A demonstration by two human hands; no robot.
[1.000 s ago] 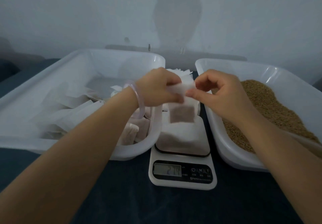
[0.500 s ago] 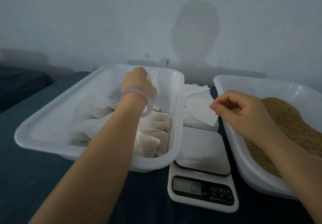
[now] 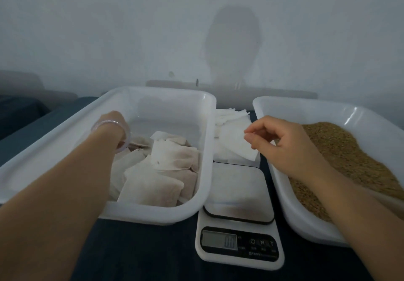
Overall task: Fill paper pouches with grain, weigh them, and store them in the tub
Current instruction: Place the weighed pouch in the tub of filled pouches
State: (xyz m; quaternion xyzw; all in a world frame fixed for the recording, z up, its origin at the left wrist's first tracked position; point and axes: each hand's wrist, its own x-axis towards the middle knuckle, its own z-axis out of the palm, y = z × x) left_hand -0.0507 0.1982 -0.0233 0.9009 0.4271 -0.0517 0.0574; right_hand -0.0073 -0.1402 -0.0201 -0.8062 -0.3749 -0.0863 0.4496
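Note:
My left hand [image 3: 113, 118] reaches down into the white storage tub [image 3: 208, 149]; its fingers are hidden behind the wrist, and no pouch shows in it. Several filled paper pouches [image 3: 170, 158] lie in the tub's near right part. My right hand [image 3: 284, 147] hovers between the tubs with fingers loosely curled. Its thumb and forefinger tips are slightly apart at the edge of the top empty pouch [image 3: 237, 149] on the pile of empty pouches [image 3: 229, 119]. The scale [image 3: 238, 245] sits in front with a bare platform [image 3: 238, 189].
A second white tub [image 3: 275, 108] on the right holds brown grain [image 3: 349, 160]. Both tubs and the scale stand on a dark blue cloth [image 3: 142, 254]. A pale wall rises close behind them.
The filled pouch left the scale in my left hand and went into the storage tub; that hand now dips lower. My right hand let go and moved to the empty pouch pile.

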